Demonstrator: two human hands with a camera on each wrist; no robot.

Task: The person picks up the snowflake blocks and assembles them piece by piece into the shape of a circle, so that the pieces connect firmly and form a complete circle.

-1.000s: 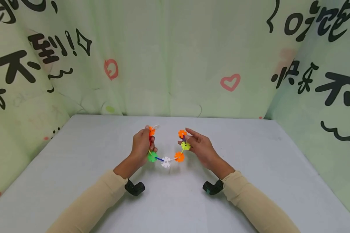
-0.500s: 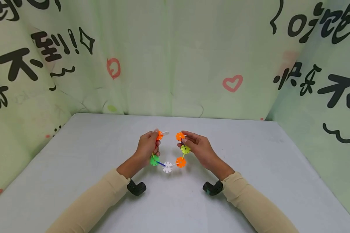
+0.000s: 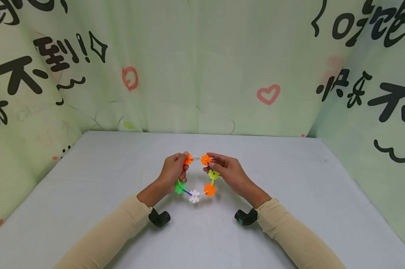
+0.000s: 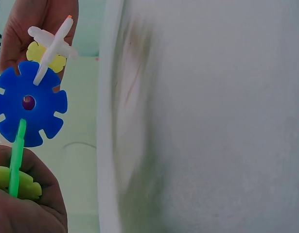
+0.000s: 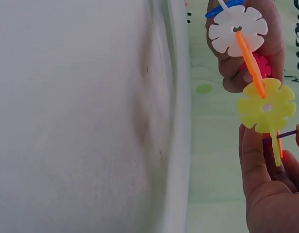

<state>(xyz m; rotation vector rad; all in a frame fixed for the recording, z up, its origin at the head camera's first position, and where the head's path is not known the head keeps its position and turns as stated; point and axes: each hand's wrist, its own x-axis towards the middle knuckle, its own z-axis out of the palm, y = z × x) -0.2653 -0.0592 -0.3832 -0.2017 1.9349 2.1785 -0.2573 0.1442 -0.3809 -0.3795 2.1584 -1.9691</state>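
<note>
A chain of notched plastic snowflake discs in several colours hangs between both hands, its white disc [image 3: 194, 196] at the bottom of the loop. My left hand [image 3: 171, 171] grips the left side, below an orange disc [image 3: 189, 159]. A whitish disc [image 3: 196, 158], seen edge-on, juts from there to the orange disc [image 3: 206, 160] at the right end. Thumb and fingers of my right hand [image 3: 230, 170] pinch a purple disc [image 5: 288, 133] just below that end. The left wrist view shows a blue disc [image 4: 30, 104] close up; a yellow disc [image 5: 267, 107] fills part of the right wrist view.
A white-covered table [image 3: 202, 239] lies beneath the hands. Pale green curtains [image 3: 195, 67] with black lettering and red hearts stand behind it and on both sides. A black wrist camera [image 3: 159, 217] sits on the left wrist, another black camera [image 3: 246, 216] on the right.
My left hand has moved right and slightly down, my right hand a little left and down. The gap between the chain's two ends has narrowed until the whitish disc reaches the right orange one.
</note>
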